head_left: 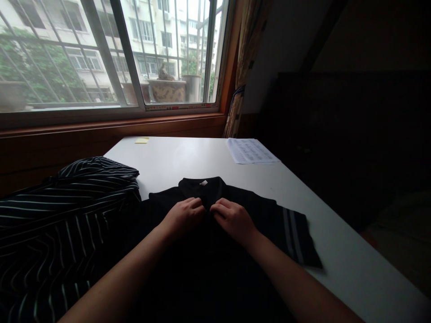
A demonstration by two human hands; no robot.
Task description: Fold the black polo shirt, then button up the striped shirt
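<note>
A black short-sleeved shirt [266,211] lies spread on the white table, its collar toward the window. A pale label shows inside the collar, and two grey stripes cross the right-hand sleeve. My left hand [187,211] is closed on the shirt front just below the collar. Close beside it, my right hand [235,218] pinches the opposite side of the front, fingers curled. A small gap separates the two hands. Any button between the fingers is too dark to make out.
A heap of black-and-white striped fabric [74,202] lies to the left, against the shirt. Printed sheets [252,151] rest at the table's [182,157] far right corner, and yellow sticky notes [142,140] at its far left. A barred window [168,54] stands behind.
</note>
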